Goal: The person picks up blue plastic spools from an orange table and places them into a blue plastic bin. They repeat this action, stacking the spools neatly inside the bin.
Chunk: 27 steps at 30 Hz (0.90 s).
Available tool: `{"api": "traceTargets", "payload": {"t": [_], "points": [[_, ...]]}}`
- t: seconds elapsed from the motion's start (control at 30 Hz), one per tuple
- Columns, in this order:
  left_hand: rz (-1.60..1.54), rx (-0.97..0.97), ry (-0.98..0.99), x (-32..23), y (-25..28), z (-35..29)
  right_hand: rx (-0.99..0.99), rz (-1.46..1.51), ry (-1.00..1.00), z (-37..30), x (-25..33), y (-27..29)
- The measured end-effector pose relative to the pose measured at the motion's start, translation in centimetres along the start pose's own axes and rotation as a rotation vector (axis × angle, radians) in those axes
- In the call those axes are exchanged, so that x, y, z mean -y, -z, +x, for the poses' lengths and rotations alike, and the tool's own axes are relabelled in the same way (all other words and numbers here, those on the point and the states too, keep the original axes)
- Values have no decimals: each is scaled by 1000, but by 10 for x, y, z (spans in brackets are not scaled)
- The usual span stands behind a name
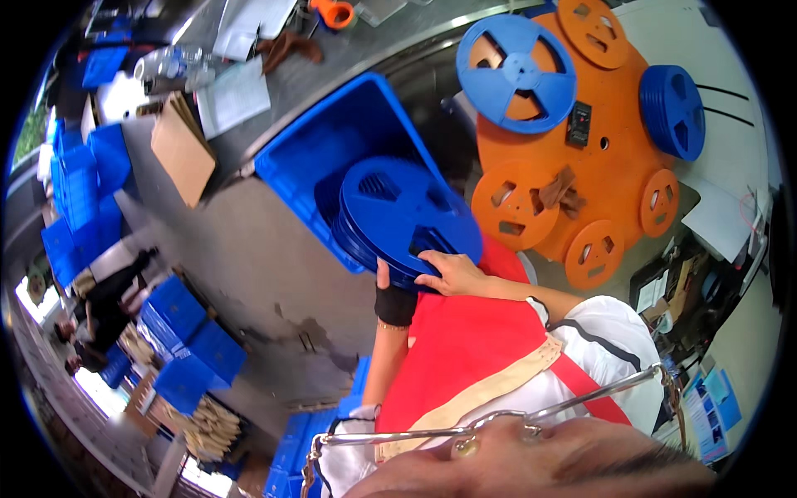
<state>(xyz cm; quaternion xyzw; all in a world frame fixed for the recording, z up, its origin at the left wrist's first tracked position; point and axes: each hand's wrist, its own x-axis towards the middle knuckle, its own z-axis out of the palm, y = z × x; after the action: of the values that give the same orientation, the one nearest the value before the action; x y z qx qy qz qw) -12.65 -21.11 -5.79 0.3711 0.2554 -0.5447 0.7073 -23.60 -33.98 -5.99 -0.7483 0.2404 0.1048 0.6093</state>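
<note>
A stack of blue plastic reels (398, 207) is tilted over the near end of a blue plastic bin (286, 178), close to my body. My left hand (393, 304), with a black covering around the palm and wrist, grips the stack's near edge. Its thumb points up along the side, and its other fingers are hidden. My right hand (455, 272) holds the near rim of the top reel, its fingertips at a cut-out. More reels show inside the bin, partly covered by the stack.
An orange round table (618, 162) at the right carries a light blue reel (490, 100), dark blue reels (671, 112), several orange reels (591, 253) and a small black device (579, 124). A grey workbench (349, 54) lies beyond. Blue crates (187, 328) and people (104, 299) are at the left.
</note>
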Motion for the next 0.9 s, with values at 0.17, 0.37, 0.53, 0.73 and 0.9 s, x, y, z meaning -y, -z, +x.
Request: {"api": "traceTargets", "payload": {"t": [0.17,0.37,0.53,0.73,0.9], "points": [[-80,52,145,-5,28,-18,229,-35,-153,11,-8,-42],[421,3,47,-21,100,-12,-89,224,-270,23,-33,-91],[587,-415,-188,-49,209,51,-357,200,-469,49,-32,-111],[1156,-628,-150,-72,307,147,-395,297,-508,68,-31,-114],[1453,-751,-123,-94,361,222,-471,473,-471,102,0,-117]]}}
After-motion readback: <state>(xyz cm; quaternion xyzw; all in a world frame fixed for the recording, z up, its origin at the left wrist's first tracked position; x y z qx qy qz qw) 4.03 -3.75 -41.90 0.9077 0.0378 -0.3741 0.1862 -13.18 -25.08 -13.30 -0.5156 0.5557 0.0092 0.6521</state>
